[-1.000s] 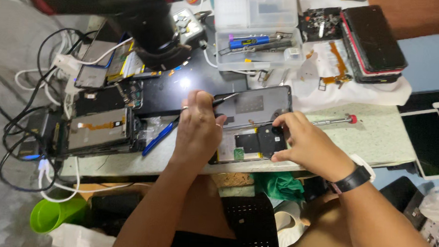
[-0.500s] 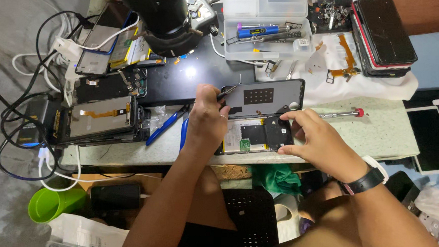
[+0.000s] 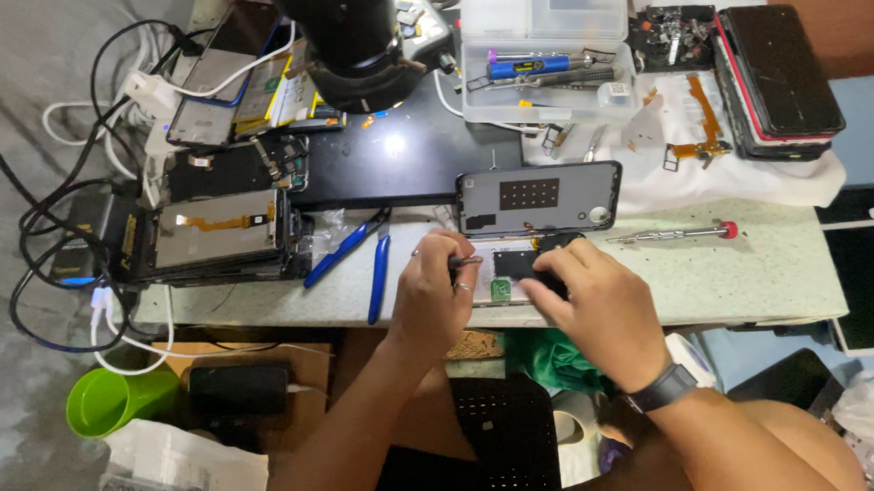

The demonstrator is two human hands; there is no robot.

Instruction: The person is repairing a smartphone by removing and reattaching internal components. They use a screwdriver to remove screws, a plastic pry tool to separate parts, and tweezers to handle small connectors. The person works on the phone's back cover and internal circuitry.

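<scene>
Holding a thin metal tool (image 3: 464,262) pinched in its fingers, the left hand (image 3: 432,300) works over the opened phone (image 3: 505,275) at the near table edge (image 3: 754,282). The right hand (image 3: 598,304) presses flat, fingers together, on the phone's right part. Its long axis runs left-right. It seems light, stiff and fragile; gripping it by the side edges is safest.

Cluttered workbench (image 3: 754,282): phones (image 3: 537,196), perhaps pliers (image 3: 357,256)

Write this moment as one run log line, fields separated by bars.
left hand: pinches thin tool | right hand: rests on opened phone | back cover: lies just behind | blue pliers: left, untouched
</scene>
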